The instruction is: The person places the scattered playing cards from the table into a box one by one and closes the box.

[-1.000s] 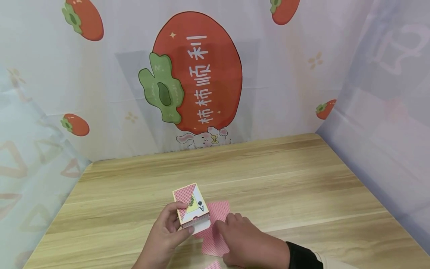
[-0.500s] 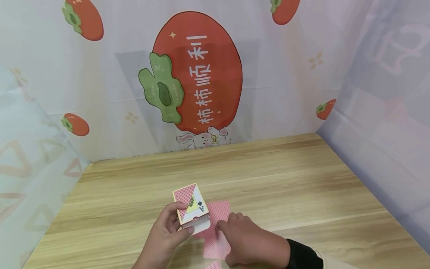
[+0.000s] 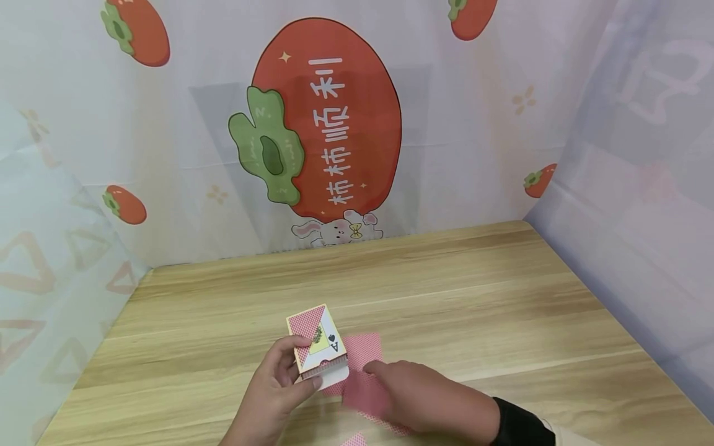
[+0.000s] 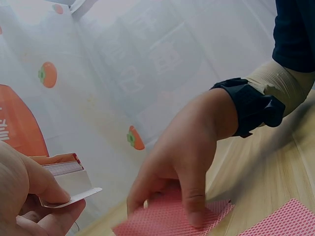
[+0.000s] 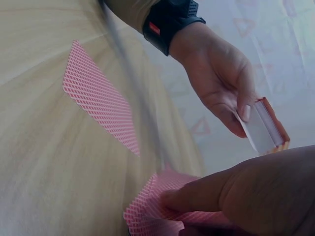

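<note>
While a card box [image 3: 318, 357] is gripped by the left hand [image 3: 272, 390] over the table [image 3: 474, 310], some red-backed cards [image 3: 362, 395] are pinched by the right hand [image 3: 415, 393], thumb laid on top. The box is squeezed between the left thumb and fingers, with its open flap [image 3: 337, 373] turned toward the person. How the other right fingers are arranged can't really be told, as they're mostly hidden. Another card [image 3: 365, 348] is laid flat just beyond the pinched ones, and a lone card [image 3: 354, 440] is cut off at the bottom of the head view. These cards are placed well apart from the back edge, roughly midway between the left and right edges.

The table is finished in pale, streaky wood grain. Along its back edge a white fabric backdrop [image 3: 474, 155] is hung, printed with small persimmons and one huge persimmon [image 3: 362, 124] with sideways Chinese lettering, plus a bunny [image 3: 337, 232] tucked underneath. Both side edges are flanked by creased, paler sheets [image 3: 641, 248], with faded triangles printed on the left one.
</note>
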